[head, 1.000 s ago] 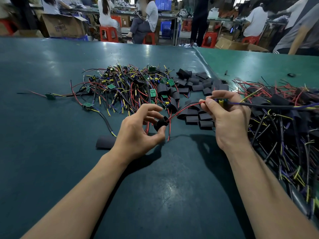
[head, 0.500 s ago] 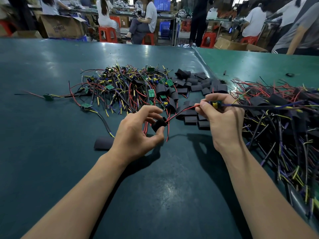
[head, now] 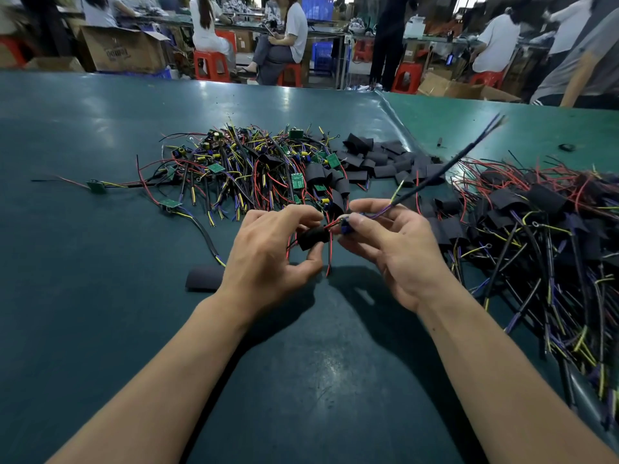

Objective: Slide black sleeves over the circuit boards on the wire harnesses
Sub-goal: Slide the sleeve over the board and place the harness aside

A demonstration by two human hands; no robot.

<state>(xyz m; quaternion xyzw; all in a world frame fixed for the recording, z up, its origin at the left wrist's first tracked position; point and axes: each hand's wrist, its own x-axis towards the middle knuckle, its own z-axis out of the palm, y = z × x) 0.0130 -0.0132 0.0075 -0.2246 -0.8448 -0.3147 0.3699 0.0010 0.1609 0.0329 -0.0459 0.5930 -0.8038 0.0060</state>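
Left hand (head: 268, 259) grip pinched sleeve (head: 313, 236) above desk (head: 100, 329), red wires threaded through. Right hand (head: 395, 252) grip clamped on board (head: 345, 226), just beside sleeve mouth. Cable (head: 445, 165) trailed up-right. Spare sleeves (head: 378, 159) piled behind.
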